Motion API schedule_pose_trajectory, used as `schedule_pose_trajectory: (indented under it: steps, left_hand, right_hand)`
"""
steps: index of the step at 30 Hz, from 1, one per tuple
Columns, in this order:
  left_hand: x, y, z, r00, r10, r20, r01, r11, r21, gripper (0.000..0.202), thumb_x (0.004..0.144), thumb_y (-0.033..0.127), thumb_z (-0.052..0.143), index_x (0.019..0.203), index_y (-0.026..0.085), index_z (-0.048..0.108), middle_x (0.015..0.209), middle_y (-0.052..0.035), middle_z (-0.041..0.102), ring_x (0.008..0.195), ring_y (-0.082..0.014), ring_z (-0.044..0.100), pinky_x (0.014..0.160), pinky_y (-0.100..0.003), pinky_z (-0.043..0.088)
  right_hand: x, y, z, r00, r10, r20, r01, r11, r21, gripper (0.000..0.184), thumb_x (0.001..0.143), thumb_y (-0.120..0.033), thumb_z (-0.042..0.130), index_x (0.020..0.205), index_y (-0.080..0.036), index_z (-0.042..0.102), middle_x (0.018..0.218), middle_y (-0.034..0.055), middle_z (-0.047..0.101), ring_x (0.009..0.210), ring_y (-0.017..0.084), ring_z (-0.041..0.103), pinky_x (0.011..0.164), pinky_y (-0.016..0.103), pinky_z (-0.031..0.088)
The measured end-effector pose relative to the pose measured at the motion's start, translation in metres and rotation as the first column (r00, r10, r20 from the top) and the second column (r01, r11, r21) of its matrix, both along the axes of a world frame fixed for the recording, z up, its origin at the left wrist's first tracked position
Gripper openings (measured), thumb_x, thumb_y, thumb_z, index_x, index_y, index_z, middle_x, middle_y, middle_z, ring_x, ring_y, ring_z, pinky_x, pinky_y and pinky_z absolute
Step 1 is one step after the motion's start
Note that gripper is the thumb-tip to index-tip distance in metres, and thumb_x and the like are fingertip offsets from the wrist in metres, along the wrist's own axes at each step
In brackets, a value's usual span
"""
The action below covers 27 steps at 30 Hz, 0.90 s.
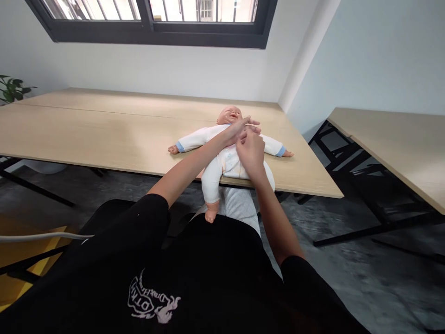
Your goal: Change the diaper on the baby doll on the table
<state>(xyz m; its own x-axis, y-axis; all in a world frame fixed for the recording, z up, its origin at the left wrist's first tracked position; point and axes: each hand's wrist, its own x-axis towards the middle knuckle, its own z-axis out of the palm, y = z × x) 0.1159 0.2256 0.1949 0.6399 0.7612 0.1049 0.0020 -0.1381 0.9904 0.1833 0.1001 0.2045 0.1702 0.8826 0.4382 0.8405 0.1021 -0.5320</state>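
Observation:
A baby doll (210,134) lies on its back near the table's front edge, arms spread to both sides and one leg hanging over the edge. It has a white cloth body with blue cuffs, and a printed white diaper (232,162) covers its hips. Across the doll's chest lies my left hand (240,131), its fingers stretched out to the right. Just in front of it, over the doll's belly, my right hand (253,148) is closed with curled fingers close to the left hand's fingers. What the right fingers hold, if anything, is hidden.
The doll rests on a long wooden table (114,134) below a dark-framed window (153,32). Another table (389,134) stands to the right across a gap. A potted plant (14,90) is at the far left, and a pale cable (45,236) runs in at the lower left.

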Motion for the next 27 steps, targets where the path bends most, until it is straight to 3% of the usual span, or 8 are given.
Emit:
schedule_pose_trajectory:
  steps: [4,10,14,17,19,22,25,27]
  left_hand:
    - [-0.003,0.005,-0.002,0.985,0.012,0.170,0.019,0.984,-0.177,0.047,0.111,0.047,0.028,0.116,0.014,0.061,0.107,-0.0156,0.077,0.115,-0.0238,0.071,0.101,-0.035,0.050]
    - [0.001,0.010,-0.003,0.989,0.092,0.113,-0.064,0.971,-0.231,0.050,0.110,0.054,0.032,0.107,0.015,0.063,0.098,-0.0150,0.078,0.115,-0.0260,0.072,0.099,-0.036,0.050]
    - [0.001,0.008,0.002,0.991,0.084,0.108,-0.063,0.981,-0.182,0.049,0.109,0.056,0.037,0.102,0.015,0.063,0.096,-0.0136,0.078,0.108,-0.0243,0.074,0.097,-0.035,0.051]
    - [-0.008,0.000,0.012,0.972,0.196,0.131,-0.199,0.980,0.009,0.037,0.108,0.047,0.045,0.096,0.017,0.063,0.090,-0.0091,0.076,0.095,-0.0204,0.073,0.093,-0.034,0.052]
    - [-0.021,-0.012,0.019,0.941,0.294,0.167,-0.327,0.918,0.225,0.027,0.106,0.040,0.052,0.093,0.018,0.062,0.091,-0.0061,0.074,0.092,-0.0173,0.071,0.091,-0.031,0.052]
    - [-0.054,-0.039,0.017,0.885,0.448,0.127,-0.448,0.743,0.498,0.018,0.102,0.032,0.058,0.088,0.021,0.061,0.096,-0.0037,0.074,0.095,-0.0160,0.068,0.091,-0.028,0.050]
    - [-0.092,-0.066,-0.003,0.760,0.650,0.024,-0.504,0.565,0.654,0.018,0.100,0.029,0.055,0.085,0.021,0.058,0.093,-0.0041,0.071,0.091,-0.0187,0.065,0.088,-0.030,0.050]
    - [-0.114,-0.079,-0.021,0.653,0.754,-0.075,-0.518,0.517,0.681,0.017,0.100,0.027,0.051,0.084,0.022,0.057,0.090,-0.0052,0.070,0.087,-0.0210,0.063,0.086,-0.033,0.050]
  right_hand:
    - [-0.020,-0.009,-0.006,0.980,0.011,0.198,0.013,0.992,-0.123,0.026,0.103,-0.009,0.042,0.115,-0.009,0.065,0.114,0.0196,0.071,0.104,0.033,0.065,0.090,0.041,0.049]
    - [-0.029,-0.018,-0.009,0.973,0.070,0.219,-0.036,0.987,-0.159,0.028,0.109,-0.020,0.039,0.120,-0.012,0.064,0.114,0.0197,0.071,0.106,0.035,0.065,0.089,0.043,0.047]
    - [-0.029,-0.026,-0.011,0.966,0.108,0.234,-0.078,0.988,-0.131,0.029,0.111,-0.025,0.038,0.120,-0.013,0.063,0.113,0.0196,0.072,0.105,0.035,0.066,0.090,0.043,0.046]
    - [-0.024,-0.030,-0.014,0.950,0.157,0.268,-0.137,0.986,-0.094,0.031,0.111,-0.029,0.037,0.120,-0.014,0.064,0.112,0.0179,0.074,0.102,0.034,0.068,0.089,0.041,0.047]
    - [-0.020,-0.031,-0.016,0.932,0.198,0.303,-0.189,0.980,-0.058,0.032,0.111,-0.030,0.037,0.120,-0.015,0.065,0.111,0.0163,0.075,0.102,0.033,0.069,0.090,0.040,0.046]
    - [-0.015,-0.031,-0.018,0.900,0.228,0.372,-0.232,0.972,-0.035,0.035,0.111,-0.028,0.036,0.120,-0.012,0.066,0.112,0.0163,0.075,0.106,0.034,0.068,0.093,0.041,0.045]
    - [-0.015,-0.032,-0.020,0.888,0.236,0.395,-0.231,0.971,-0.060,0.037,0.112,-0.028,0.034,0.121,-0.011,0.066,0.115,0.0168,0.075,0.106,0.034,0.068,0.091,0.041,0.044]
    - [-0.016,-0.032,-0.020,0.887,0.235,0.397,-0.227,0.972,-0.068,0.037,0.112,-0.028,0.035,0.121,-0.011,0.067,0.119,0.0162,0.074,0.107,0.033,0.068,0.090,0.040,0.043]
